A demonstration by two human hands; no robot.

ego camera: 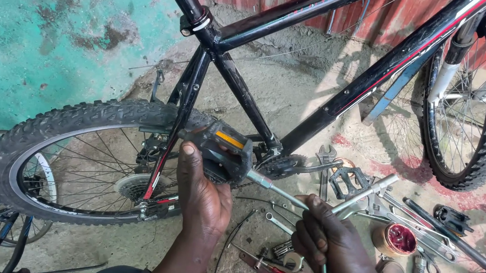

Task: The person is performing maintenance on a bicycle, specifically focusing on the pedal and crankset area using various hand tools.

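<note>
Head view, left hand: the left hand (203, 195) comes up from the bottom edge; its fingers (187, 161) are wrapped round the near side of a black pedal (221, 150) with an orange reflector.
Pedal: it sits at the fingertips, in front of the rear wheel (81, 158) and just below the black bicycle frame (318, 111).
Right hand: the right hand (334, 245) is closed on the shaft of a metal wrench (331, 209); the fingers (314, 219) are curled tight round it.
Wrench: it runs from the fist up and left to the pedal's axle, and another bar end sticks out up and right of the knuckles.
Hard to make out: how the wrench head meets the axle is partly hidden by the pedal and thumb; the crank (303, 168) behind is half covered.
Cut off: the front wheel (481, 101) and saddle run out of view at the top.
Beyond the right fingers: a spare pedal (347, 182), loose spanners (420, 224) and an open tin of red grease (398, 238) lie on the ground.
</note>
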